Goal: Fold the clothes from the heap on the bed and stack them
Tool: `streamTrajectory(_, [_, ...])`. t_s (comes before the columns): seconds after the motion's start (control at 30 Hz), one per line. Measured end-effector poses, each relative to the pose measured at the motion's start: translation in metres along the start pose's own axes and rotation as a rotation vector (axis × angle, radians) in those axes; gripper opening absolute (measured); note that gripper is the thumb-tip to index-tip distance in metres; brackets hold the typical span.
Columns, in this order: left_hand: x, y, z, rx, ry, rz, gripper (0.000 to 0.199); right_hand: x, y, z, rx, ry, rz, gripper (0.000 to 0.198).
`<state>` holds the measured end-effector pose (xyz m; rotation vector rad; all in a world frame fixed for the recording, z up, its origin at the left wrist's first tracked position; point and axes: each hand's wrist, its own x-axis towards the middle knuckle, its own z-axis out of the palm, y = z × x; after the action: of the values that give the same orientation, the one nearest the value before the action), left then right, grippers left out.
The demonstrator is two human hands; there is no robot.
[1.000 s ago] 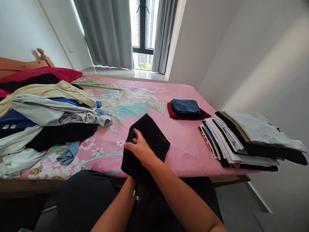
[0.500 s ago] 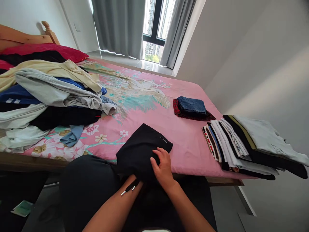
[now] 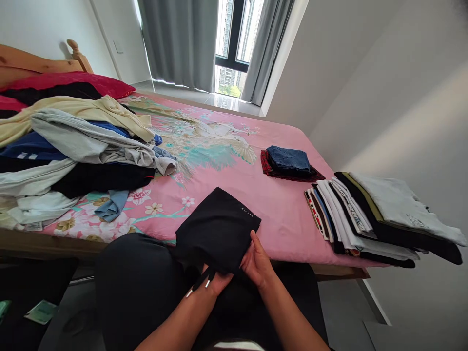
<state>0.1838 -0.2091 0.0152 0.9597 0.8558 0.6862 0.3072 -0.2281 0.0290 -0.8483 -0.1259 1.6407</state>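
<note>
Folded black garment (image 3: 216,229), small white lettering near its corner.

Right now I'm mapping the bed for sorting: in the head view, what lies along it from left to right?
Loose clothes heap → black folded garment, gripped by both hands → small denim-topped folded pile → tall folded stack.

We are in a home bedroom: a bed (image 3: 219,161) with a pink floral sheet and wooden headboard (image 3: 36,61), a red pillow (image 3: 91,83), loose clothes (image 3: 73,151), folded stacks (image 3: 369,214), and grey curtains (image 3: 179,44) at the window (image 3: 234,44).
</note>
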Motion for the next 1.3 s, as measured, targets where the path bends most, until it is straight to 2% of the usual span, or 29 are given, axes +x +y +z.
streamTrajectory(0.07, [-0.013,-0.01,-0.004,-0.189,0.047,-0.097,0.043,0.004,0.001,0.001,0.034,-0.011,-0.002,0.055])
streamTrajectory(0.13, [-0.033,-0.016,-0.009,-0.216,-0.02,-0.243,0.046,0.007,0.003,-0.001,0.041,0.018,0.012,0.056])
streamTrajectory(0.23, [-0.068,0.0,-0.011,0.114,-0.418,-0.411,0.041,0.009,0.005,-0.005,0.023,0.082,0.018,0.056])
streamTrajectory(0.27, [-0.076,0.012,-0.011,0.223,-0.517,-0.397,0.038,0.009,0.006,-0.006,0.023,0.092,0.02,0.056])
streamTrajectory(0.3, [-0.082,0.025,-0.011,0.32,-0.557,-0.326,0.036,0.009,0.006,-0.006,0.03,0.094,0.022,0.055])
streamTrajectory(0.33, [-0.083,0.039,-0.01,0.41,-0.526,-0.212,0.034,0.009,0.006,-0.006,0.042,0.092,0.016,0.054])
streamTrajectory(0.43, [-0.064,0.064,-0.014,0.731,-0.206,0.263,0.031,0.008,0.006,-0.005,0.067,0.052,-0.002,0.05])
streamTrajectory(0.47, [-0.053,0.065,-0.017,0.847,-0.093,0.378,0.032,0.007,0.005,-0.005,0.068,0.034,-0.009,0.049])
streamTrajectory(0.5, [-0.043,0.063,-0.02,0.955,-0.008,0.433,0.037,0.006,0.005,-0.004,0.066,0.018,-0.013,0.049])
streamTrajectory(0.53, [-0.036,0.057,-0.024,1.048,0.035,0.433,0.045,0.006,0.004,-0.004,0.063,0.006,-0.013,0.049])
streamTrajectory(0.57, [-0.032,0.051,-0.027,1.118,0.026,0.395,0.054,0.006,0.004,-0.005,0.059,0.0,-0.008,0.05])
streamTrajectory(0.63, [-0.036,0.041,-0.031,1.166,-0.115,0.293,0.064,0.007,0.004,-0.006,0.049,0.019,0.009,0.051])
streamTrajectory(0.73, [-0.057,0.043,-0.032,1.068,-0.401,0.24,0.054,0.01,0.007,-0.009,0.05,0.114,0.018,0.052])
streamTrajectory(0.8, [-0.064,0.054,-0.028,1.014,-0.428,0.263,0.043,0.011,0.009,-0.01,0.062,0.156,0.008,0.051])
streamTrajectory(0.87, [-0.057,0.061,-0.025,1.036,-0.318,0.343,0.042,0.01,0.011,-0.01,0.068,0.14,-0.003,0.049])
streamTrajectory(0.97, [-0.028,0.057,-0.026,1.161,-0.104,0.445,0.048,0.006,0.012,-0.01,0.063,0.123,-0.033,0.05])
streamTrajectory(1.07, [0.001,0.047,-0.04,1.263,0.097,0.387,0.051,0.001,0.014,-0.011,0.022,0.085,-0.037,0.056])
streamTrajectory(1.2, [0.019,0.04,-0.077,1.302,0.443,0.279,0.058,0.002,0.019,-0.011,-0.027,0.071,-0.084,0.062])
streamTrajectory(1.3, [0.019,0.041,-0.097,1.225,0.504,0.254,0.059,0.005,0.022,-0.01,-0.038,0.11,-0.115,0.065])
